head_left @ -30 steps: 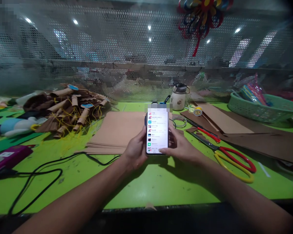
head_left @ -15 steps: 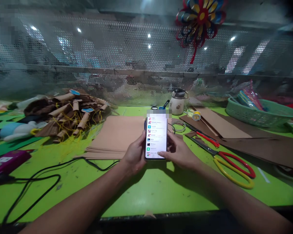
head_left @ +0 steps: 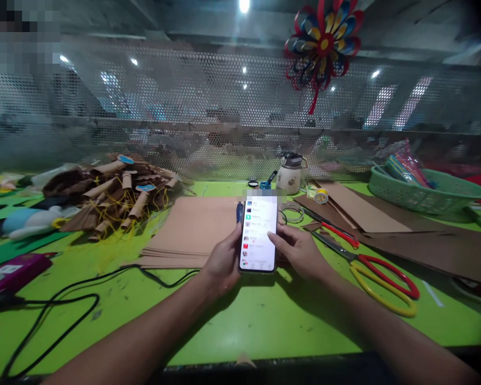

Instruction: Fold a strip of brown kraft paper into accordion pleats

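A lit smartphone (head_left: 258, 238) stands tilted toward me above the green table, its screen showing a list of rows with small icons. My left hand (head_left: 223, 260) is closed around the phone's left edge. My right hand (head_left: 300, 250) is closed at the right edge, its thumb touching the screen and its other fingers curled by the phone's side, partly hidden. Behind the phone lies a stack of brown paper sheets (head_left: 192, 227). Scissors with red and yellow handles (head_left: 355, 256) rest open to the right of my right hand.
A heap of rolled brown paper pieces with yellow string (head_left: 124, 187) lies at left, near a purple device (head_left: 18, 275) and black cable (head_left: 96, 272). Behind stand a white bottle (head_left: 289, 176) and perforated screen (head_left: 176, 85). Brown card (head_left: 436, 251) and a green basket (head_left: 428, 195) are right.
My right thumb has moved up the phone screen, and the list shows different rows. The camera view has tilted slightly upward. Both hands remain at the phone.
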### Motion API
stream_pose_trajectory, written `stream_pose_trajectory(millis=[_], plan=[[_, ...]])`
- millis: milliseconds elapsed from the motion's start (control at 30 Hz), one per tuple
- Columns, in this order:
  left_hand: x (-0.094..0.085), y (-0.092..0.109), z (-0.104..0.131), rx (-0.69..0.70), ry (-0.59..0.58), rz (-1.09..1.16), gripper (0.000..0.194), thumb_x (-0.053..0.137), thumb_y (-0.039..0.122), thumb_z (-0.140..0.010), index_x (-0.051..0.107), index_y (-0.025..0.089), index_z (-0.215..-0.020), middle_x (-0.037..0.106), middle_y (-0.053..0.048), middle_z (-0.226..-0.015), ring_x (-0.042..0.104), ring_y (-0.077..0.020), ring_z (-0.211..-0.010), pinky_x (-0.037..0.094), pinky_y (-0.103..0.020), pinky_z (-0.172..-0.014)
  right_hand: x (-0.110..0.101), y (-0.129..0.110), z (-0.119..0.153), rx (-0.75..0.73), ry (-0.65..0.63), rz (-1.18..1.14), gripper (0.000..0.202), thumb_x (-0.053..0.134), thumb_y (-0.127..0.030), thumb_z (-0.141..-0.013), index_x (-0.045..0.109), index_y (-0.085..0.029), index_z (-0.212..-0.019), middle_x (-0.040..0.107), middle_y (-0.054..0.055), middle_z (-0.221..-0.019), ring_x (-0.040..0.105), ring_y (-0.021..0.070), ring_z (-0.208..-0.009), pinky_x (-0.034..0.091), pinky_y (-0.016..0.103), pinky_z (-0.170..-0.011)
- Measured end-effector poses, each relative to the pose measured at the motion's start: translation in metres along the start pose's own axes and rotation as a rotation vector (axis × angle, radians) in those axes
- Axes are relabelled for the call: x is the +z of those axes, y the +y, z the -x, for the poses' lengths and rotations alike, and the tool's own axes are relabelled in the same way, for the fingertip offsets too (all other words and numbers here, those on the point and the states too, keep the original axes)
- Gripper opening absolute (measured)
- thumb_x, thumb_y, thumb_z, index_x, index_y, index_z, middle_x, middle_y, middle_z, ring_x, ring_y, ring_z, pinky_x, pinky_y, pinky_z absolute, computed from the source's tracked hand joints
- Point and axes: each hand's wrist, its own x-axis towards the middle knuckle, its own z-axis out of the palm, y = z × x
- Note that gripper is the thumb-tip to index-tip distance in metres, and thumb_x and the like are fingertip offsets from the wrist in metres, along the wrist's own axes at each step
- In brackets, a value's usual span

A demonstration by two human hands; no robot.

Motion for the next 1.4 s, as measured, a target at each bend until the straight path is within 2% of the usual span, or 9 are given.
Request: stream_pose_trajectory(millis=[200,467,600,733,833,933,1167,1400], plan=[[-0.001,0.000,0.000,-0.003,-0.037,0.032,0.044,0.046,0.036,-0.093,0.053,0.010,-0.129,0.069,-0.016,-0.106,0.065,-0.0296,-0.099,0.050,-0.042,-0.086,0.000,0.001,0.000,0.017,-0.021,-0.032,0.030,0.064,-0.045,-0.080,0.067,-0.018,-0.091,0.067,0.006,-0.081,0.064,0.0187,-0.069,0.054,0.033,-0.059],[0.003,0.002,0.000,0.002,0.002,0.014,0.044,0.044,0.039,-0.094,0.056,0.011,-0.125,0.069,-0.016,-0.106,0.065,-0.0299,-0.098,0.049,-0.044,-0.086,0.001,-0.003,0.002,0.015,-0.060,-0.040,0.032,0.063,-0.044,-0.081,0.066,-0.018,-0.100,0.069,0.008,-0.089,0.065,0.0205,-0.075,0.055,0.035,-0.062],[0.002,0.003,0.000,0.002,-0.007,0.014,0.045,0.044,0.041,-0.094,0.055,0.013,-0.127,0.069,-0.016,-0.106,0.065,-0.0299,-0.098,0.050,-0.044,-0.085,-0.001,-0.002,0.001,-0.041,-0.063,0.080,0.034,0.066,-0.037,-0.080,0.065,-0.019,-0.108,0.069,0.009,-0.094,0.065,0.0218,-0.082,0.054,0.037,-0.069],[0.001,0.005,0.000,0.026,0.009,0.025,0.042,0.045,0.036,-0.094,0.054,0.013,-0.127,0.069,-0.014,-0.107,0.065,-0.0286,-0.100,0.050,-0.042,-0.087,-0.002,-0.003,0.000,-0.090,-0.103,0.174,0.049,0.071,-0.026,-0.073,0.058,-0.020,-0.119,0.067,0.009,-0.100,0.063,0.0207,-0.082,0.053,0.037,-0.072],[0.000,0.006,-0.001,0.031,0.017,0.030,0.042,0.044,0.035,-0.094,0.055,0.012,-0.127,0.068,-0.015,-0.109,0.064,-0.0288,-0.101,0.049,-0.042,-0.089,0.002,-0.004,0.002,-0.070,-0.184,0.122,0.068,0.074,-0.019,-0.068,0.046,-0.024,-0.131,0.066,0.008,-0.104,0.064,0.0213,-0.086,0.054,0.037,-0.074],[0.000,0.006,-0.002,0.038,0.034,0.022,0.043,0.043,0.037,-0.094,0.057,0.010,-0.124,0.068,-0.016,-0.110,0.064,-0.0299,-0.100,0.049,-0.045,-0.089,0.007,-0.005,0.004,-0.036,-0.227,0.033,0.079,0.073,-0.014,-0.066,0.037,-0.026,-0.136,0.064,0.008,-0.110,0.065,0.0224,-0.090,0.054,0.038,-0.076],[0.004,0.008,-0.001,0.056,0.085,0.015,0.041,0.042,0.037,-0.094,0.059,0.010,-0.120,0.068,-0.016,-0.108,0.065,-0.0296,-0.098,0.049,-0.046,-0.089,0.014,-0.005,0.007,-0.036,-0.244,-0.047,0.088,0.076,-0.016,-0.065,0.030,-0.029,-0.138,0.059,0.011,-0.119,0.063,0.0255,-0.100,0.055,0.041,-0.080],[0.007,0.009,0.000,0.076,0.096,0.025,0.041,0.039,0.036,-0.096,0.061,0.009,-0.117,0.070,-0.015,-0.103,0.066,-0.0285,-0.096,0.049,-0.045,-0.089,0.016,-0.002,0.007,-0.043,-0.253,-0.053,0.078,0.076,-0.017,-0.066,0.036,-0.026,-0.132,0.061,0.010,-0.114,0.063,0.0227,-0.095,0.054,0.040,-0.080]])
